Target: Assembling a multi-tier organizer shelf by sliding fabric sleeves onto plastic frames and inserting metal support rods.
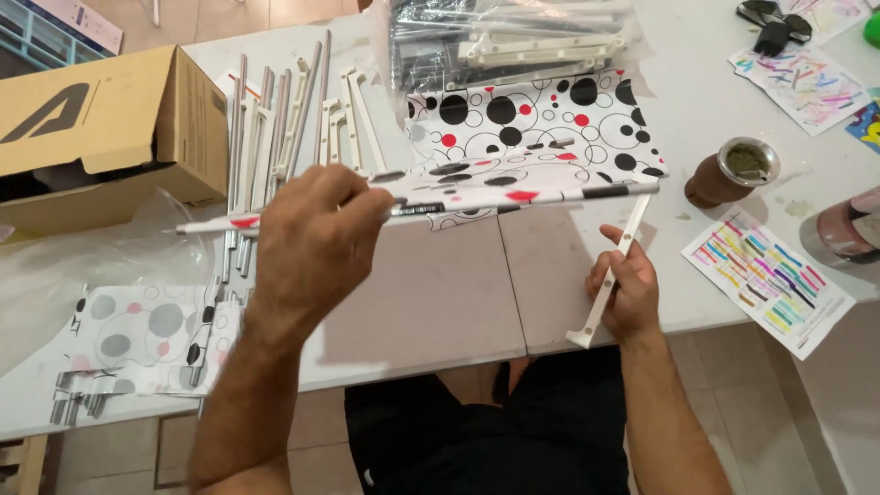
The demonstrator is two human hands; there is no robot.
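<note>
Brown cardboard box (110, 128) seen at far left on white table (440, 302). Loose grey metal rods (266, 119) laid beside it. Left hand (312, 243) closed around long thin rod wrapped in white dotted fabric (477, 197) (held level above table). Right hand (625, 291) closed on white plastic bracket strip (612, 275), upper end touching rod. Brown round cup (733, 170) placed further right.

I see a white fabric sheet (541, 124) printed with black circles, black dots and a few red dots; the rod (440, 203) in my left hand (312, 247) wears the same pattern. My right hand (628, 293) grips a plain white plastic bracket (612, 275). The metal tubes (266, 128) are grey, the cardboard box (110, 128) tan, the table (440, 302) white, and the paper sheets (768, 280) carry multicoloured strokes.
</note>
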